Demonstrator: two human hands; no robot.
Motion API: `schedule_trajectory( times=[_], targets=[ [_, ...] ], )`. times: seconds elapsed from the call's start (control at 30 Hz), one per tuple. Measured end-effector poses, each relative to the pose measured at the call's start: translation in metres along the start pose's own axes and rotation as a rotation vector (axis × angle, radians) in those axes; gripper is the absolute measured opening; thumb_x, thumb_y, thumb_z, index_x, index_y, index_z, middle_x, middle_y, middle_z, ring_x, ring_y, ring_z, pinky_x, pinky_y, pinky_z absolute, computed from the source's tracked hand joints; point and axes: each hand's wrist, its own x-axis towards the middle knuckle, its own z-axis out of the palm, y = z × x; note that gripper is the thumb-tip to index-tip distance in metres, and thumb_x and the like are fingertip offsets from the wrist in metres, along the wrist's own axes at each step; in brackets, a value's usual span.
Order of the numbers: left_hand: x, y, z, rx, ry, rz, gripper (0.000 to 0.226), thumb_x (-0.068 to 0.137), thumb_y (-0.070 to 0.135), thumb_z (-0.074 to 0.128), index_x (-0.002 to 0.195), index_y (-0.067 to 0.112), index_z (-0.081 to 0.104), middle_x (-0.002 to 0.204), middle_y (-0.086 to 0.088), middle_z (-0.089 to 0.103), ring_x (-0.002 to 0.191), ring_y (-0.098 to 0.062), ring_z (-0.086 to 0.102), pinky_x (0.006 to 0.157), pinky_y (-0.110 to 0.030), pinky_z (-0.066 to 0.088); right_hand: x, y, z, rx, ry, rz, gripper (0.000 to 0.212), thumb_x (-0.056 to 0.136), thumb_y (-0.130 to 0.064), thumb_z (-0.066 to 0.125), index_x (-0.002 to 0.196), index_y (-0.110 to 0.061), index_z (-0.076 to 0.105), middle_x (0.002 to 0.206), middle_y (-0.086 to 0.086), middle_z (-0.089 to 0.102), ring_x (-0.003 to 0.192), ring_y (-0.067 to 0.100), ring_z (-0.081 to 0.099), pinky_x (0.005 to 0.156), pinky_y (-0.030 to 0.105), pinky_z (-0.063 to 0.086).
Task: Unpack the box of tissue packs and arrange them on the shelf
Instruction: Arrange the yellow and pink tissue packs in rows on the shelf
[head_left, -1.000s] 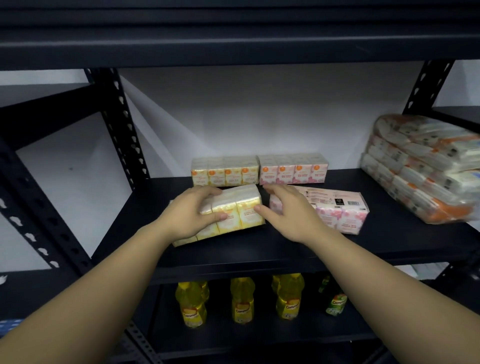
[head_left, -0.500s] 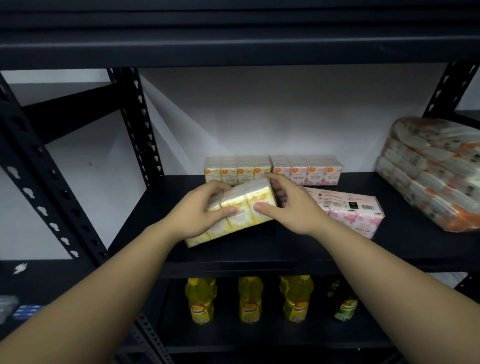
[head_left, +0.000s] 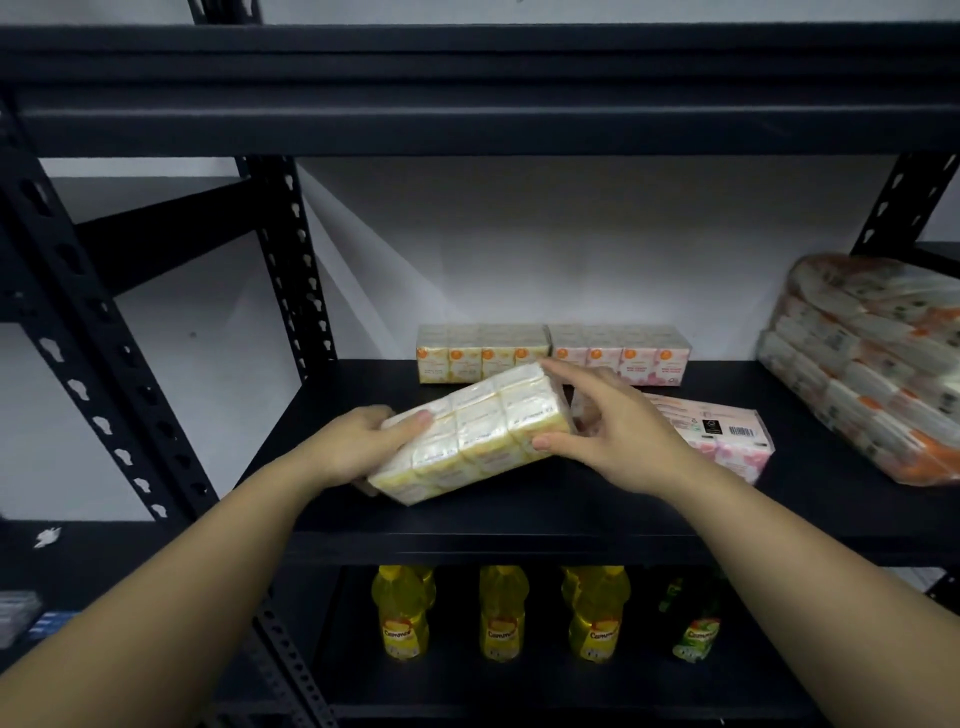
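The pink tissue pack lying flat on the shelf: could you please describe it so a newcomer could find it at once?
Look at the black shelf above the yellow bottles. Just right of the right hand lies the pink tissue pack, flat and angled. Unlike the two upright packs at the back wall, its top shows a barcode.

Head camera faces the black shelf (head_left: 519, 525) closely, angled slightly downward.
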Motion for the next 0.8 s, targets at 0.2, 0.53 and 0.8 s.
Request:
schedule_trajectory(
  times=[0.2, 0.53, 0.8],
  targets=[
    [0.002, 0.002, 0.007, -0.156, 0.185, 0.072, 0.05, 0.08, 0.064, 0.074, 0.101, 0.019, 0.068, 0.095, 0.003, 0.075, 0.086, -0.016, 0.073, 0.068, -0.031, 0.06, 0.002, -0.019, 0.008, 0.247, 0.109, 0.136, 0.07, 0.086, -0.062, 0.069, 0.15, -0.052, 0.041, 0.152, -0.012, 0.049, 0.133, 0.018, 0.053, 0.107, 0.042, 0.05],
    [-0.001, 0.003, 0.019, -0.346, 0.052, -0.016, 0.043, 0.097, 0.065, 0.051, 0.114, 0.03, 0.07, 0.103, 0.006, 0.078, 0.094, -0.013, 0.075, 0.082, -0.037, 0.063, 0.015, -0.037, 0.008, 0.421, 0.146, 0.044, 0.088, 0.068, -0.043, 0.094, 0.146, -0.024, 0.055, 0.125, -0.012, 0.068, 0.11, 0.006, 0.068, 0.098, 0.04, 0.058],
    [-0.011, 0.05, 0.003, -0.494, 0.04, 0.389, 0.048, 0.093, 0.027, 0.057, 0.14, 0.036, 0.055, 0.131, 0.009, 0.068, 0.121, -0.01, 0.065, 0.107, -0.041, 0.049, 0.029, -0.067, 0.014, 0.417, 0.223, -0.029, 0.065, 0.08, -0.022, 0.089, 0.138, -0.021, 0.06, 0.114, -0.016, 0.067, 0.096, 0.002, 0.069, 0.082, 0.022, 0.059]
  ],
)
